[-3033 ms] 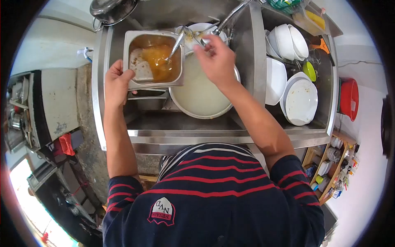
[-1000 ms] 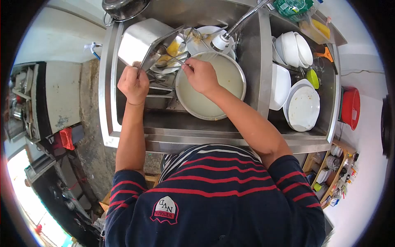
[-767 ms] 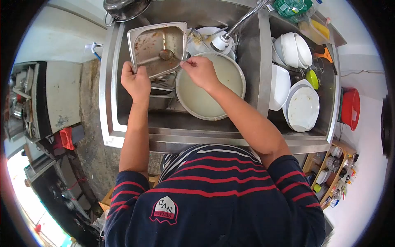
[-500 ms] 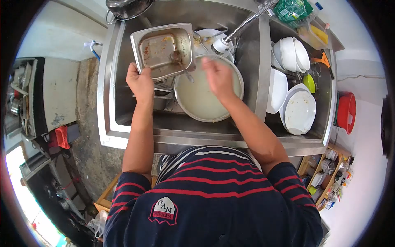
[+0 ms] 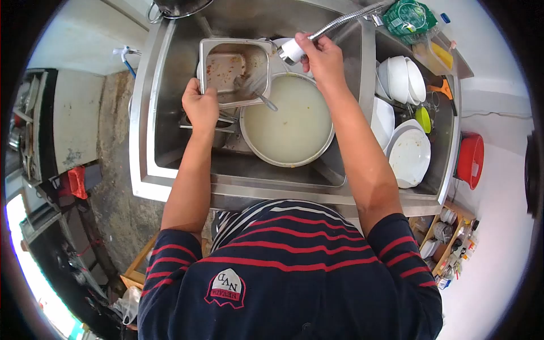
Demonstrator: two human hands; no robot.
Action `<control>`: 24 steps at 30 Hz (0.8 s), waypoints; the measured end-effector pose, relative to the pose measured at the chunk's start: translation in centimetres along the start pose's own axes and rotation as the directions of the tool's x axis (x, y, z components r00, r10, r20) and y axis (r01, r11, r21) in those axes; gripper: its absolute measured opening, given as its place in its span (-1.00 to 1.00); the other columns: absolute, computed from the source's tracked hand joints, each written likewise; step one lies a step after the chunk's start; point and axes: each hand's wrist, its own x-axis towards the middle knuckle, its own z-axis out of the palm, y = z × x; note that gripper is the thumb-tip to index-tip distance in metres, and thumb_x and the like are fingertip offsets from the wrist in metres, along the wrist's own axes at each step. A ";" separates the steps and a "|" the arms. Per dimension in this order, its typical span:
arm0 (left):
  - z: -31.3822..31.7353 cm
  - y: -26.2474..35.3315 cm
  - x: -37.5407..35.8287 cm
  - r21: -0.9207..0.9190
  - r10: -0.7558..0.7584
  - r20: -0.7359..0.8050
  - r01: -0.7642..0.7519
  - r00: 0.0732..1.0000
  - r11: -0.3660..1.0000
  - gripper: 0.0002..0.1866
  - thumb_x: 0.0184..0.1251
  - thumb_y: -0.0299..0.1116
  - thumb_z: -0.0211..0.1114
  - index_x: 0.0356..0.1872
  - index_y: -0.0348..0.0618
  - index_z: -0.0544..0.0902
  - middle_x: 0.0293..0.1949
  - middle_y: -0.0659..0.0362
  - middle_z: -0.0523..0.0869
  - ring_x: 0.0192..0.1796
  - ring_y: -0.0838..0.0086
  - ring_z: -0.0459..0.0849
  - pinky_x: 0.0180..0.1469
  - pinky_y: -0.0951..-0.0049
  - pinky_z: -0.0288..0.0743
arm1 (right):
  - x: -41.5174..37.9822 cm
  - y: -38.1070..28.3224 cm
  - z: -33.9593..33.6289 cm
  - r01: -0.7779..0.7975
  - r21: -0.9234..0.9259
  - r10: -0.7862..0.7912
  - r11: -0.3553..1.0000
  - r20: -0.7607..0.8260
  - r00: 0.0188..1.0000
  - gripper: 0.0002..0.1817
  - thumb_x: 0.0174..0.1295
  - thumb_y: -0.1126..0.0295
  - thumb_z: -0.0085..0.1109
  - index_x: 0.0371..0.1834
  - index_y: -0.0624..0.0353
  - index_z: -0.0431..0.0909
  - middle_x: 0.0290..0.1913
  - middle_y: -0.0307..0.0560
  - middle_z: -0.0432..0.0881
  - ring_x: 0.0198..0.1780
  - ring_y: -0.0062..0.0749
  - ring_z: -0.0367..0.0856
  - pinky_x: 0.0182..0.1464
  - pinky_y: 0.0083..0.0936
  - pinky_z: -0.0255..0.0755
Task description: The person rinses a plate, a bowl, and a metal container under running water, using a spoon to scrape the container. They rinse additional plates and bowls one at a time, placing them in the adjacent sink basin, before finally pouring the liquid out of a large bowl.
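Observation:
My left hand (image 5: 202,106) grips the near left corner of a rectangular steel food pan (image 5: 222,71), tilted over the left sink basin. Brown and orange food bits dot its inside. A ladle or spoon (image 5: 268,102) rests in the pan, its handle poking over the near rim. My right hand (image 5: 324,59) is closed around the white faucet spray head (image 5: 292,51), which points at the pan from the right; faint streaks, seemingly water, show inside the pan. Just below sits a big round pot (image 5: 288,124) of cloudy liquid, partly under the pan's corner.
White bowls (image 5: 399,79) and soiled white plates (image 5: 409,156) stand in the right basin, beside a lime-green cup (image 5: 423,117). A dark pot (image 5: 180,7) sits at the back left. A green bag (image 5: 410,21) lies behind the right basin. Outside hangs a red basket (image 5: 470,160).
My right hand has moved up from above the pot and taken hold of the spray head. The steel pan has shifted a little to the right in my left hand.

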 end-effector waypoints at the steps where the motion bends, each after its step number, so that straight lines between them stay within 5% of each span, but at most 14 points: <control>1: 0.1 0.2 0.1 0.000 -0.004 0.004 0.004 1.000 1.000 -0.86 -0.04 -0.63 0.13 -0.61 -0.20 0.36 -0.64 0.36 0.37 -0.54 0.70 0.28 -0.50 0.56 0.22 | 0.2 -0.2 0.2 0.000 0.010 0.000 1.000 0.004 1.000 -0.70 0.18 0.22 0.37 -0.24 0.26 0.61 -0.47 -0.22 0.58 -0.57 -0.67 0.41 -0.59 -0.70 0.26; 14: 0.3 0.4 0.3 0.033 -0.026 0.060 0.024 0.998 0.999 -0.84 -0.01 -0.61 0.18 -0.60 -0.21 0.37 -0.63 0.36 0.37 -0.54 0.72 0.27 -0.51 0.57 0.20 | 0.9 0.9 0.5 0.038 -0.002 -0.038 0.999 -0.032 0.999 -0.67 0.17 0.21 0.39 -0.24 0.28 0.60 -0.46 -0.21 0.58 -0.58 -0.66 0.40 -0.60 -0.71 0.27; 24: 0.2 0.4 0.7 -0.195 -0.142 0.079 0.155 0.987 0.969 -0.82 -0.01 -0.67 0.15 -0.58 -0.14 0.39 -0.61 0.35 0.42 -0.58 0.71 0.30 -0.57 0.58 0.16 | 0.9 -0.2 1.9 0.003 0.056 0.001 0.998 -0.073 0.997 -0.67 0.15 0.18 0.37 -0.25 0.27 0.64 -0.51 -0.15 0.60 -0.57 -0.60 0.50 -0.58 -0.64 0.32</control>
